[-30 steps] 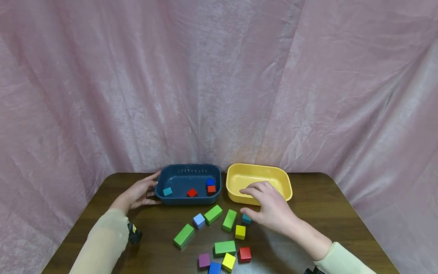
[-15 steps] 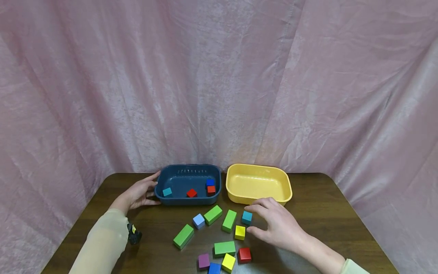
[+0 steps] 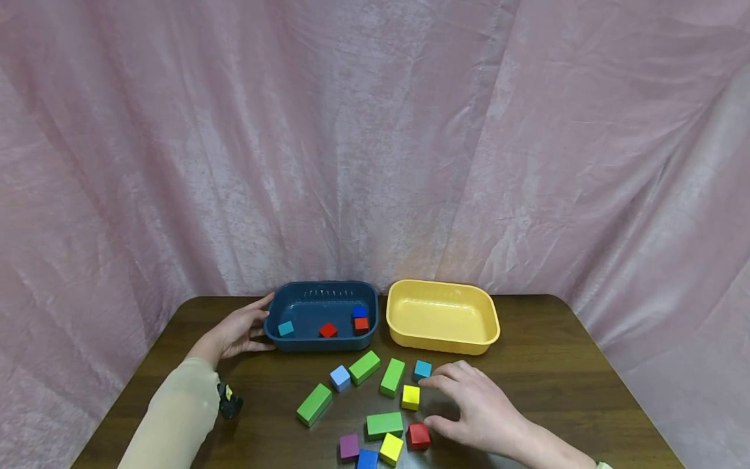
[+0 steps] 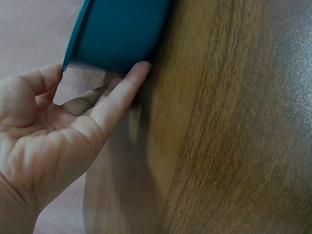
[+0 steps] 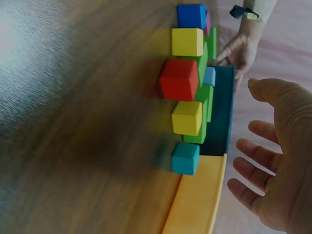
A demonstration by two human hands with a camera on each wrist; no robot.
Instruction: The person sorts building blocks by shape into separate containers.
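My left hand [image 3: 234,333] rests against the left end of the dark blue tray [image 3: 322,346]. In the left wrist view, its fingers [image 4: 119,97] lie fairly straight, fingertips right at the tray's rim and lower side. My right hand [image 3: 483,410], holding nothing, hovers over the table with fingers spread and slightly bent. Thumb tip is right by a red cube [image 3: 418,436]; the forefinger reaches toward a yellow cube [image 3: 411,397] and a teal cube [image 3: 422,370]. The right wrist view shows these cubes lined up beyond the open hand [image 5: 273,161].
A yellow tray [image 3: 443,345] stands right of the blue one, which holds several small cubes. Green blocks [image 3: 385,425], a light blue cube [image 3: 340,378], a purple cube [image 3: 349,447], a blue cube [image 3: 367,459] and another yellow cube [image 3: 390,449] lie on the wooden table [image 3: 263,417]. A pink curtain [image 3: 375,143] hangs behind.
My right hand has moved from over the yellow tray back toward me, past the teal cube, to beside the red cube. The left hand and the blocks stay in place.
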